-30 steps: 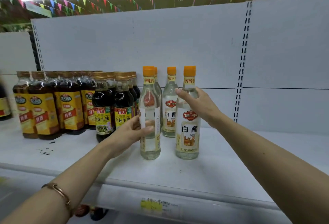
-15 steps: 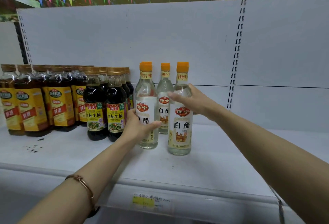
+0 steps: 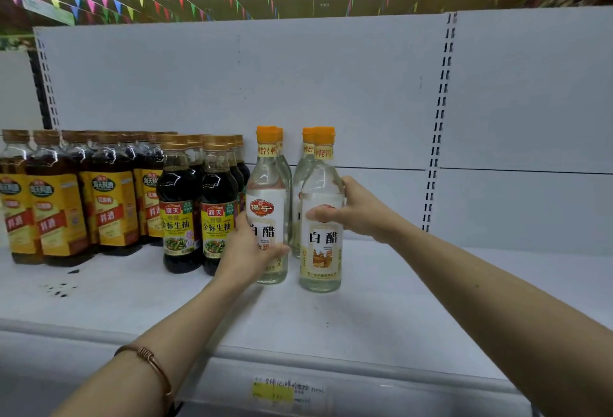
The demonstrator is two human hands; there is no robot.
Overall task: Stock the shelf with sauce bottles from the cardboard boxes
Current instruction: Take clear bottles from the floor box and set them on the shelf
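Since a second ago the two front vinegar bottles have been drawn apart and the left one turned, so that both labels now face out; half a second back they stood closer together. The white shelf (image 3: pixel 381 310) carries every bottle upright, long axes vertical, caps up. At its left stands the biggest block, brown cooking wine bottles (image 3: pixel 59 211) with yellow labels, several rows deep; just right of them two files of dark soy sauce bottles (image 3: pixel 180 214) filled nearly to the neck. Next come four clear vinegar bottles with orange caps, full of colourless liquid, two in front and two behind. The left hand (image 3: pixel 247 251) wraps its fingers round the lower body of the left vinegar bottle (image 3: pixel 270 191), which stands just beside the soy sauce. The right hand (image 3: pixel 356 211) grips the right vinegar bottle (image 3: pixel 321 244) at its shoulder, thumb across the top of the label. A bracelet (image 3: pixel 151 363) circles the left wrist, and a yellow price tag (image 3: pixel 275 391) sits on the shelf's front edge.
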